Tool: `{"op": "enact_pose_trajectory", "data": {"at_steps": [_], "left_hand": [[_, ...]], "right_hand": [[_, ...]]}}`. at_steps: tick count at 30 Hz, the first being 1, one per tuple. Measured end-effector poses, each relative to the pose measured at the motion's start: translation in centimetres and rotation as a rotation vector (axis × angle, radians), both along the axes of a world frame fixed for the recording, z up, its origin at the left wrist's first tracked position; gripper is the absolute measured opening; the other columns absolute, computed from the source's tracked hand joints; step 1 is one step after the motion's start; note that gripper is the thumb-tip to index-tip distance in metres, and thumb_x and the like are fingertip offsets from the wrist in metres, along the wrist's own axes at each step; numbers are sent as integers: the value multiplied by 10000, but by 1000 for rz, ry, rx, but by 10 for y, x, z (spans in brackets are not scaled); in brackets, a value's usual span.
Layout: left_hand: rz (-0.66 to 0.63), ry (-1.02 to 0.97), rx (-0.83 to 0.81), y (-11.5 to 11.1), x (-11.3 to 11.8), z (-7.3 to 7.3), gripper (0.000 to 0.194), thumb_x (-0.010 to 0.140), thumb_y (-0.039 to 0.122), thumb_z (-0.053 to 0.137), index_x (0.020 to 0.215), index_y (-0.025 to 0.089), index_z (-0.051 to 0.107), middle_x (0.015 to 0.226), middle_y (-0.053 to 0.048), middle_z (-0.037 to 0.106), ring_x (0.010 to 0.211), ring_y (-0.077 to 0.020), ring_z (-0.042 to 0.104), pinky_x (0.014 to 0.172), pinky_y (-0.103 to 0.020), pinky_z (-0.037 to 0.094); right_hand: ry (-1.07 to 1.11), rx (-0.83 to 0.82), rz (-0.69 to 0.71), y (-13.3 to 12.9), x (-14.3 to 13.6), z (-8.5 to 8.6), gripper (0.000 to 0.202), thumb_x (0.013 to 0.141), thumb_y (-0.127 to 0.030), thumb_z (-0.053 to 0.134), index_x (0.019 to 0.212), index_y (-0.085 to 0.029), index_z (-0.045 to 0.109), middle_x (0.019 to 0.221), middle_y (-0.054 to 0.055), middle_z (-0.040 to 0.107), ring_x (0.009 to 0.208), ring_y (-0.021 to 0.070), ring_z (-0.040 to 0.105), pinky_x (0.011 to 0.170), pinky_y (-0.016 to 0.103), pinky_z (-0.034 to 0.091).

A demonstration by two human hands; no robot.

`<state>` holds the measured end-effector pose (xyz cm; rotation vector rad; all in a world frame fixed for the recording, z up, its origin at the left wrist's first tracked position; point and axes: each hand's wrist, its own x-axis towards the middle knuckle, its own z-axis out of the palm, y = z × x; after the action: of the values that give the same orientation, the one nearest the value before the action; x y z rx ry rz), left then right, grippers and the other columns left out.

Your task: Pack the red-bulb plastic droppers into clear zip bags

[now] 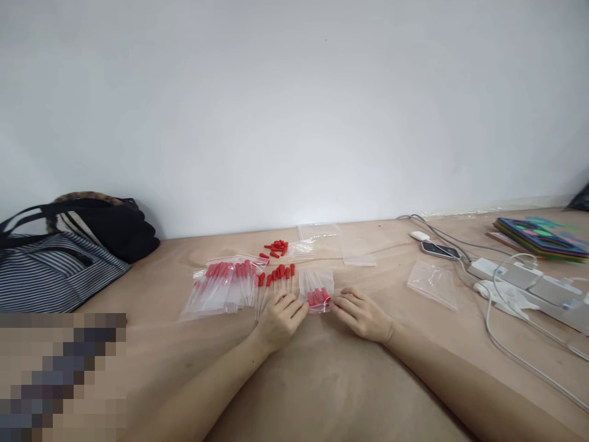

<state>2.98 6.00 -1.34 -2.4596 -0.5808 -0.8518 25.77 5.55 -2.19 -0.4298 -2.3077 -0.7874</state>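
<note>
A small clear zip bag (316, 279) lies in front of me with several red-capped glass droppers (318, 298) inside, their red rubber bulbs toward me. My left hand (283, 318) has its fingers curled and closed at the bag's near left corner. On the opposite side, my right hand (361, 314) pinches the near right corner. Both sets of fingertips are partly hidden. Just beyond my left hand are several loose droppers (281, 274), bulbs pointing away from me. Filled dropper bags (223, 285) lie piled to the left.
Loose red rubber bulbs (277, 247) and bare glass tubes (300, 248) lie toward the wall. Flat clear bags (432, 283) rest to the right and back. A phone (440, 250), power strips (510, 276) and cables occupy the right side. A striped bag (69, 270) stands left.
</note>
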Motion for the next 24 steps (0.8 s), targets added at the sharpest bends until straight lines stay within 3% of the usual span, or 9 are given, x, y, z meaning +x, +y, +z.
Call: {"op": "enact_pose_trajectory", "data": {"at_steps": [4,16,24], "left_hand": [[36,-17,-11,1,-1,-3,286,890,75,335,778,136,591,619,-28,582,614,-165,516,675,-325,361],[1,-15,2,-3,9,4,230,898,81,378,839,123,596,701,-37,620,658,-160,539,679,-309,378],[-36,-83,27,-3,9,6,289,886,37,329,833,130,597,648,-30,608,619,-151,551,700,-320,409]], "right_hand": [[36,-17,-75,-1,0,-2,222,871,-71,386,910,-104,602,769,77,637,726,152,550,711,347,425],[50,-49,-186,-2,-5,-4,264,856,-74,361,737,-133,589,662,38,586,617,128,486,723,329,357],[116,-94,-131,-3,-5,-4,219,865,-87,388,821,-145,595,752,32,638,715,131,527,755,327,352]]}}
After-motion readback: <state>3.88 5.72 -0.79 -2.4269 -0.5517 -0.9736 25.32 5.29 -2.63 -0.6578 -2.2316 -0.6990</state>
